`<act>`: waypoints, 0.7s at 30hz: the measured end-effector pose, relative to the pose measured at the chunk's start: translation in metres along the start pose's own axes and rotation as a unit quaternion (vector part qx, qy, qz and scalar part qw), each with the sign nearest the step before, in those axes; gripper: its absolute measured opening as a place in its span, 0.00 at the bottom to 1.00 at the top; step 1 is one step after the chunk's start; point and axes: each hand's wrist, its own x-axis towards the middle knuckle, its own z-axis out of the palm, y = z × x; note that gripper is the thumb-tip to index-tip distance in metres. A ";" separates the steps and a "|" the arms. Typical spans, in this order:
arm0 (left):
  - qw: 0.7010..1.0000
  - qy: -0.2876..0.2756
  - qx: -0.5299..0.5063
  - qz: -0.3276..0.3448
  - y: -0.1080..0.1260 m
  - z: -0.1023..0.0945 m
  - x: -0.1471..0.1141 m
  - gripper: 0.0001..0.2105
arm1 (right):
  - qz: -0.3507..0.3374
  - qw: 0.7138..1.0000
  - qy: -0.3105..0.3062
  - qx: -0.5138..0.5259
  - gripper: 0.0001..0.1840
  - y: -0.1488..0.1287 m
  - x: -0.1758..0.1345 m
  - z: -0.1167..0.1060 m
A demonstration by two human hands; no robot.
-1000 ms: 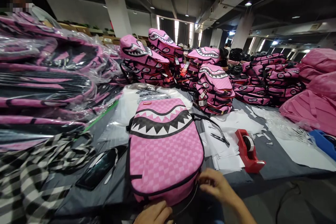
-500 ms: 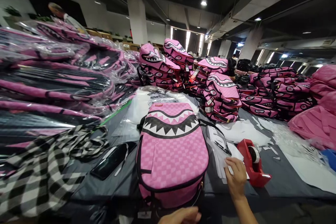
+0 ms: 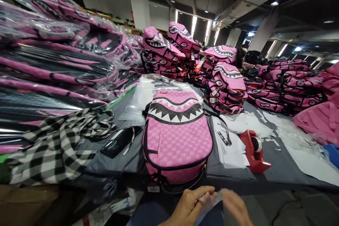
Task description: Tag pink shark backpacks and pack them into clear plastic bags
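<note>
Pinching a small clear slip (image 3: 212, 200) between them, the left hand (image 3: 189, 206) and right hand (image 3: 235, 206) are meeting, fingers closed on it. At twelve o'clock, the pink backpack (image 3: 176, 137) is lying on the tabletop (image 3: 278, 169), a red tape dispenser (image 3: 254, 152) sitting at two o'clock.

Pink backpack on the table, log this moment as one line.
pink backpack flat on table | left hand and right hand together on small clear piece, blurred | red tape dispenser beside paper stack
</note>
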 end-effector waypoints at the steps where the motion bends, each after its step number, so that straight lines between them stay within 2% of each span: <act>1: 0.999 -0.027 0.019 0.042 0.004 -0.008 -0.007 0.20 | 0.006 1.000 -0.019 0.006 0.37 0.002 0.011 -0.006; 2: 0.995 -0.042 0.040 0.083 0.008 -0.016 -0.014 0.19 | 0.004 0.999 -0.042 0.019 0.37 0.003 0.022 -0.009; 3: 0.990 -0.045 0.063 0.117 0.011 -0.024 -0.021 0.19 | -0.003 0.997 -0.062 0.043 0.32 0.003 0.031 -0.009; 5: 0.979 -0.011 0.123 0.160 0.015 -0.037 -0.036 0.20 | -0.015 0.992 -0.075 0.097 0.11 0.001 0.041 0.000; 6: 0.972 0.023 0.161 0.170 0.015 -0.042 -0.042 0.20 | -0.016 0.990 -0.074 0.122 0.06 -0.002 0.043 0.007; 10: 0.917 0.205 0.315 0.135 0.007 -0.062 -0.057 0.10 | 0.018 0.981 -0.088 0.171 0.10 -0.015 0.047 0.035; 13: 0.863 0.307 0.390 0.093 -0.003 -0.082 -0.049 0.18 | 0.026 0.979 -0.090 0.181 0.10 -0.021 0.058 0.046; 15: 0.835 0.342 0.422 0.086 -0.006 -0.095 -0.041 0.22 | 0.003 0.981 -0.086 0.173 0.10 -0.020 0.068 0.051; 17: 0.822 0.353 0.439 0.082 -0.004 -0.104 -0.038 0.23 | -0.013 0.981 -0.090 0.169 0.10 -0.018 0.075 0.053; 19: 0.819 0.366 0.435 0.070 0.005 -0.106 -0.041 0.19 | -0.005 0.978 -0.110 0.175 0.09 -0.015 0.077 0.053; 21: 0.823 0.364 0.427 0.084 0.018 -0.100 -0.045 0.11 | 0.004 0.973 -0.140 0.185 0.09 -0.013 0.079 0.052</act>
